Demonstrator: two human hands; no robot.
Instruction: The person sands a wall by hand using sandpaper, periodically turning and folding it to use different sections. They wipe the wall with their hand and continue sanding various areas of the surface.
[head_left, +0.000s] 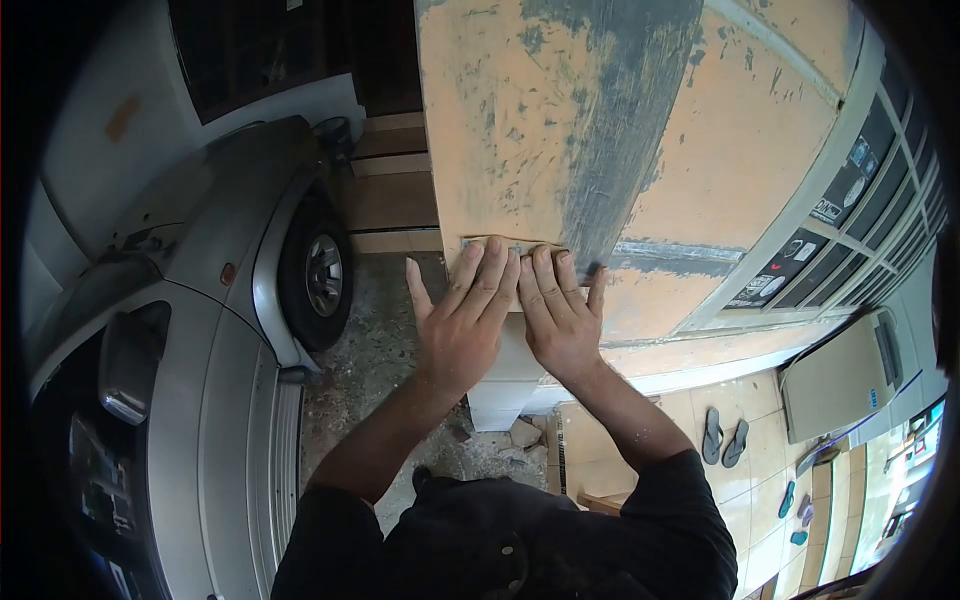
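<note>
Both hands lie against the lower part of a peach wall column [500, 120] with worn paint and a dark grey band. My left hand [462, 325] has its fingers stretched upward and its thumb out to the left. Beside it, my right hand [562, 318] rests with flat fingers, one digit apart at the right. Under the fingertips shows the edge of a thin flat piece [480, 240]; the hands cover most of it, and its material cannot be made out.
A grey vehicle [235, 300] stands at the left, with steps [390, 200] behind it. Barred windows [850, 220] line the right wall. Sandals [712, 435] lie on the tiled floor [740, 490] near a beige appliance [840, 380]. Rubble [524, 433] sits below the column.
</note>
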